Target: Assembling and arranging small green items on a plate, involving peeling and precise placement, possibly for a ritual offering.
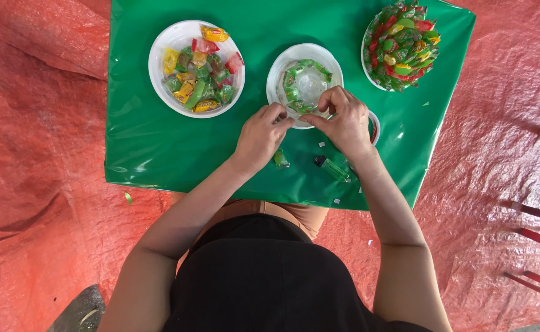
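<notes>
Both my hands meet at the near rim of a white plastic plate (280, 66) that holds a clear dome ringed with green wrapped candies (294, 77). My left hand (261, 134) and my right hand (343, 120) pinch together a green wrapped candy (300, 107) at the plate's front edge. A loose green candy (280, 160) lies on the green sheet just below my left hand. A green lighter (331, 168) lies below my right hand.
A white plate (159, 55) of mixed red, yellow and green wrapped candies sits at the left. A finished candy-covered plate (400, 46) stands at the right. A tape roll (374, 127) peeks from behind my right hand. The green sheet (141, 147) lies on a red tarp (36, 154).
</notes>
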